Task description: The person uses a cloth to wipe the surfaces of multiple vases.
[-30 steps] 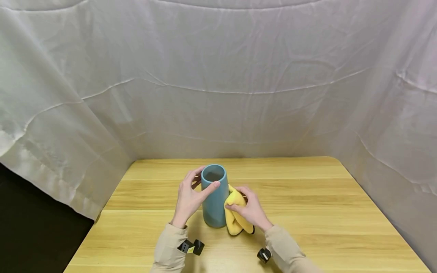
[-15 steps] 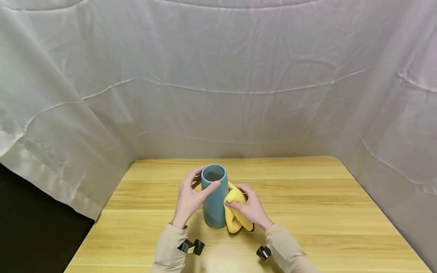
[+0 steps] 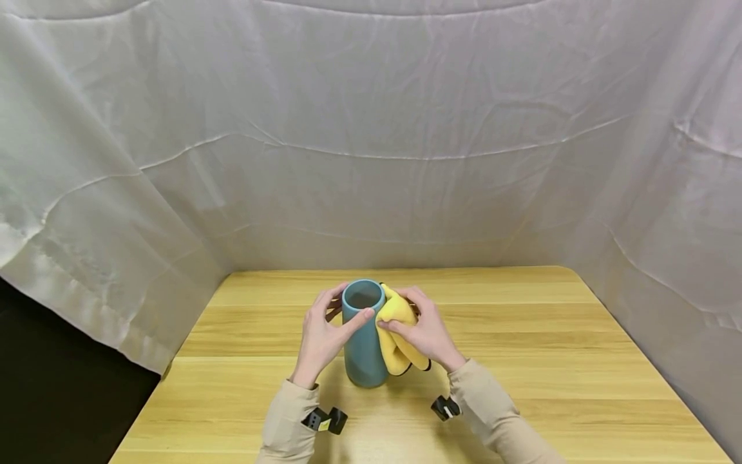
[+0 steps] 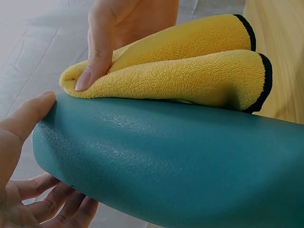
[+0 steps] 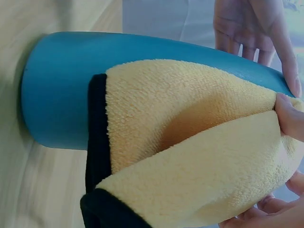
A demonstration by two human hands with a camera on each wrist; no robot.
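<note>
Head view places a tall blue-green vase (image 3: 362, 347) upright on the wood-grain surface (image 3: 533, 361), its open mouth facing up. The left hand (image 3: 322, 335) grasps it around the top: its thumb (image 3: 355, 324) lies on the near wall just below the rim and the fingers (image 4: 53, 204) reach round the far side. That spread probably serves to steady the vase from above while leaving most of the lower wall uncovered. The right hand (image 3: 428, 332) grasps a folded yellow cloth (image 3: 394, 348), pinching it between thumb and fingers, and the cloth lies against the upper right side of the vase. From the left wrist, the fold under the right thumb sits close to the rim, and the loose dark-edged ends point toward the base. Held doubled like this, the plush cloth likely makes a soft pad between fingertips and wall; the left hand's hold would seem to resist any sideways push from it. Pale fabric (image 3: 371, 193) hangs behind the surface.
</note>
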